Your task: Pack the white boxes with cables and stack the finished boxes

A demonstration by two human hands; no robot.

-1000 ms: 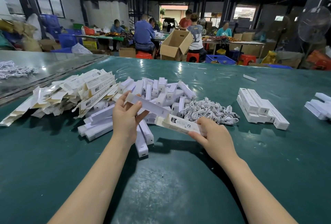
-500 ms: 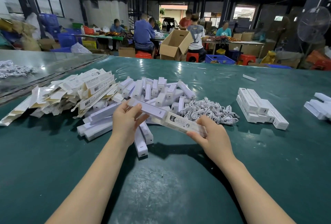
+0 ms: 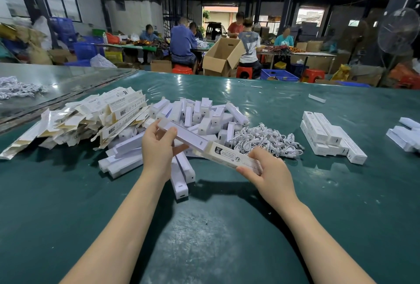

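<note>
Over the green table (image 3: pixel 204 227) my left hand (image 3: pixel 159 147) grips a long white inner tray (image 3: pixel 186 134) at its left end. Its right end sits inside a printed white outer box (image 3: pixel 236 158), which my right hand (image 3: pixel 268 170) holds at the far end. Both pieces hang slanted above the table. Behind them lies a heap of white inner trays (image 3: pixel 204 113), and to its right a pile of coiled white cables (image 3: pixel 266 140). Flat unfolded outer boxes (image 3: pixel 91 120) are piled at the left. A stack of finished boxes (image 3: pixel 329 136) stands at the right.
More white boxes (image 3: pixel 404 133) lie at the far right edge, and one lone box (image 3: pixel 317 98) further back. A metal side table (image 3: pixel 56 83) with cables (image 3: pixel 16 87) adjoins at the left. Several people work at tables beyond, by an open cardboard carton (image 3: pixel 222 56).
The white inner tray has slid further into the printed outer box. Both hands have come slightly closer together.
</note>
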